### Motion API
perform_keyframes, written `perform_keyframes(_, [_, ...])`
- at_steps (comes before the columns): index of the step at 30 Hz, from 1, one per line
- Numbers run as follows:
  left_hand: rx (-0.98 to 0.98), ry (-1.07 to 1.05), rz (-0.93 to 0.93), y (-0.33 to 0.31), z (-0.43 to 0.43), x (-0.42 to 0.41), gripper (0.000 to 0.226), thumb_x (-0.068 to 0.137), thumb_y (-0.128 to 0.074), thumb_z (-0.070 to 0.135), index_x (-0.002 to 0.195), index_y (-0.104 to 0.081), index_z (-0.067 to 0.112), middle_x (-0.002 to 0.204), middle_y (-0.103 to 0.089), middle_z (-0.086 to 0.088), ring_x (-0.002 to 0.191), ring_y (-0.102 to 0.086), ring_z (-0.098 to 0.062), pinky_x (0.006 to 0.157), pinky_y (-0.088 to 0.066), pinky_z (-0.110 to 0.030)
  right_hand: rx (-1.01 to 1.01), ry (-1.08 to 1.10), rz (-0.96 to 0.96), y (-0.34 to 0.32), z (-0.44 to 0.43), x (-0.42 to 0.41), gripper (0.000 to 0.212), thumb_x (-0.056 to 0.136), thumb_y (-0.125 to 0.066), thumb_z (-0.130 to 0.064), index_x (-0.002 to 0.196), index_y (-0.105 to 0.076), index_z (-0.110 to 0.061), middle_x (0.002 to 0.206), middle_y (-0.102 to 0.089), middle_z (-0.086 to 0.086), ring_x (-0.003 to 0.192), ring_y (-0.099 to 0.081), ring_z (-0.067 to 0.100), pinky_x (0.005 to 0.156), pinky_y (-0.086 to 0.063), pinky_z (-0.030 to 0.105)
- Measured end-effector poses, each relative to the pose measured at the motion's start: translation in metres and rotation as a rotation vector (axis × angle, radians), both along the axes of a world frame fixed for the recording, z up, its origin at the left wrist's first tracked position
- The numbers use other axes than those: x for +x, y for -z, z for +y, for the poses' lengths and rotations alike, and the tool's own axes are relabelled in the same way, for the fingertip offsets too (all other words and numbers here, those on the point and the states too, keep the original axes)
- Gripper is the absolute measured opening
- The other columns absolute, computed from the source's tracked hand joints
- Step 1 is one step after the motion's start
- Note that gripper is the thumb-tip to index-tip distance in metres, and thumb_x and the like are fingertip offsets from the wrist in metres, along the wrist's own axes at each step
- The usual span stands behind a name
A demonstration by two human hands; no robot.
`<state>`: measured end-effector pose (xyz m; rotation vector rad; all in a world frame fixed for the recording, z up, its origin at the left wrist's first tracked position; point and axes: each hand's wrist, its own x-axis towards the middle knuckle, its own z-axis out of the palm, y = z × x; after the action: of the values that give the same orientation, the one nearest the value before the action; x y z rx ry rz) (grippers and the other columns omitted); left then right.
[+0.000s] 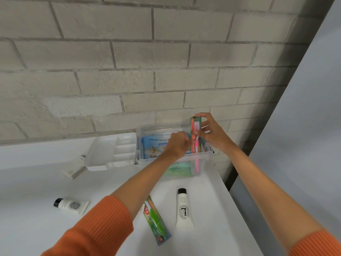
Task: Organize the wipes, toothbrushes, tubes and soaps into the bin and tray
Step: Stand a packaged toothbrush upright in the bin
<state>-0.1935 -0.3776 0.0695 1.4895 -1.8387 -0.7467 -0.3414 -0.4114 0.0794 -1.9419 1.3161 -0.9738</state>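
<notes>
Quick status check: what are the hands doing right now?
Both hands, left and right, on pink toothbrush pack, upright in clear bin. Wipes already in. Green toothbrush pack waiting. Nothing blocking.

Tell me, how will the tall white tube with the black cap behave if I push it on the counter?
The tall white tube lies flat on the smooth white counter, so it would probably slide easily. Its crimped flat end should keep it from rolling far. It looks small and soft, so likely light and slightly squashy.
</notes>
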Motion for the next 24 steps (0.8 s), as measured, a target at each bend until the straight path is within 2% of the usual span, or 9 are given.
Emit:
perform_keyframes(4, [0.001,-0.016,-0.026,0.004,-0.003,0.001,0.032,0.091,-0.058,0.026,0.087,-0.065,-0.005,0.093,-0.069,-0.022,0.077,-0.059,-0.023,0.074,-0.05,-0.036,-0.006,0.017,-0.011,-0.001,0.003,0.002,0.053,0.085,-0.066,-0.019,0.131,-0.039,-0.021,0.113,-0.055,-0.001,0.087,-0.057,0.007,0.068,-0.045,0.009])
perform_keyframes(6, [0.004,-0.028,-0.027,0.004,-0.003,0.002,0.028,0.091,-0.057,0.023,0.089,-0.063,-0.004,0.093,-0.068,-0.021,0.08,-0.06,-0.026,0.073,-0.049,-0.036,-0.011,0.023,-0.013,-0.001,0.005,0.002,0.055,0.086,-0.065,-0.019,0.133,-0.037,-0.02,0.117,-0.055,0.002,0.095,-0.056,0.014,0.072,-0.044,0.009])
perform_keyframes(11, [-0.003,-0.041,-0.036,0.003,0.0,0.007,0.024,0.091,-0.057,0.021,0.097,-0.062,-0.001,0.097,-0.068,-0.021,0.09,-0.064,-0.033,0.078,-0.051,-0.04,-0.006,0.062,-0.019,-0.001,0.007,0.001,0.068,0.083,-0.069,-0.022,0.139,-0.031,-0.023,0.13,-0.051,0.012,0.107,-0.054,0.021,0.088,-0.049,0.029])
perform_keyframes(15, [-0.032,-0.031,-0.071,0.0,0.007,0.017,0.031,0.091,-0.055,0.026,0.106,-0.059,0.0,0.101,-0.069,-0.021,0.091,-0.065,-0.032,0.084,-0.054,-0.045,-0.005,0.144,-0.031,-0.003,0.014,0.003,0.073,0.082,-0.069,-0.022,0.141,-0.027,-0.022,0.137,-0.041,0.013,0.12,-0.047,0.025,0.095,-0.042,0.03])
perform_keyframes(18, [-0.074,-0.038,-0.088,-0.01,0.019,0.03,0.032,0.091,-0.055,0.029,0.109,-0.059,0.003,0.099,-0.069,-0.02,0.089,-0.065,-0.032,0.082,-0.054,-0.046,-0.104,0.214,-0.039,-0.01,0.027,0.011,0.066,0.086,-0.065,-0.017,0.141,-0.029,-0.018,0.139,-0.035,0.012,0.126,-0.041,0.023,0.102,-0.038,0.032])
perform_keyframes(20, [-0.129,-0.038,-0.096,-0.022,0.032,0.039,0.03,0.091,-0.056,0.028,0.109,-0.059,0.004,0.099,-0.069,-0.018,0.09,-0.065,-0.03,0.082,-0.054,-0.043,-0.201,0.251,-0.043,-0.017,0.039,0.019,0.057,0.089,-0.06,-0.014,0.139,-0.032,-0.015,0.136,-0.037,0.012,0.125,-0.041,0.023,0.105,-0.039,0.035])
perform_keyframes(22, [-0.202,-0.059,-0.108,-0.032,0.048,0.05,0.027,0.091,-0.056,0.027,0.106,-0.06,0.005,0.097,-0.068,-0.013,0.088,-0.063,-0.027,0.081,-0.052,-0.037,-0.275,0.25,-0.07,-0.021,0.054,0.029,0.047,0.09,-0.055,-0.009,0.133,-0.038,-0.012,0.128,-0.043,0.012,0.118,-0.045,0.024,0.102,-0.042,0.037])
perform_keyframes(24, [-0.257,-0.126,-0.124,-0.036,0.069,0.064,0.025,0.091,-0.055,0.03,0.103,-0.06,0.009,0.091,-0.062,-0.001,0.08,-0.057,-0.019,0.078,-0.048,-0.034,-0.321,0.217,-0.071,-0.02,0.07,0.04,0.036,0.088,-0.052,-0.003,0.123,-0.046,-0.008,0.114,-0.049,0.011,0.103,-0.052,0.026,0.093,-0.047,0.041])
